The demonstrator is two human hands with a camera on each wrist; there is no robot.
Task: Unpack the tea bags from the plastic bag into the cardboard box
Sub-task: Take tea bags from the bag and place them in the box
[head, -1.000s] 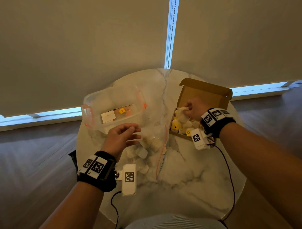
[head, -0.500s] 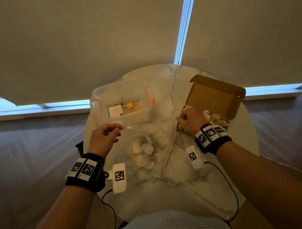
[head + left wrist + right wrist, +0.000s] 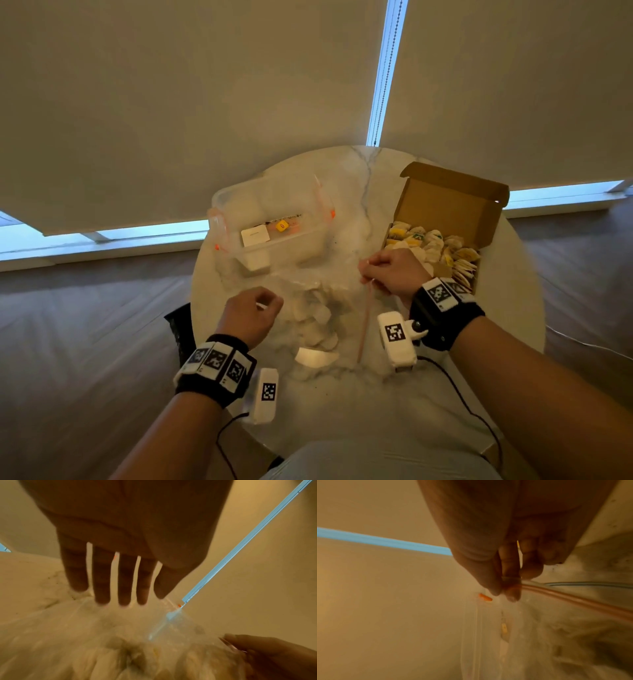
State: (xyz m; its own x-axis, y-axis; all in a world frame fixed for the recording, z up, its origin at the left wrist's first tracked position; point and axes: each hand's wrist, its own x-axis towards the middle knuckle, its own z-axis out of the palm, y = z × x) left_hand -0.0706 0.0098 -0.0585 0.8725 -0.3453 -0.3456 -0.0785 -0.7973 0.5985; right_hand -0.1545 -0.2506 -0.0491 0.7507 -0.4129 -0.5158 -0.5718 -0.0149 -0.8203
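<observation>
roughly halfway, bag still loaded

cardboard box [image 3: 452,205] at right of table [image 3: 342,404] already holds many tea bags [image 3: 431,243]; a pile remains in the plastic bag [image 3: 318,308] mid-table. right hand [image 3: 394,272] pinches the bag's zip edge, left hand [image 3: 251,313] fingers loosely extended over the bag, grasping nothing clear. clear tub [image 3: 270,222] behind

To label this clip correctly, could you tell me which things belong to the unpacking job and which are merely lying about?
Job: plastic bag, tea bags, cardboard box, left hand, right hand.
Lying about: clear container.
</observation>
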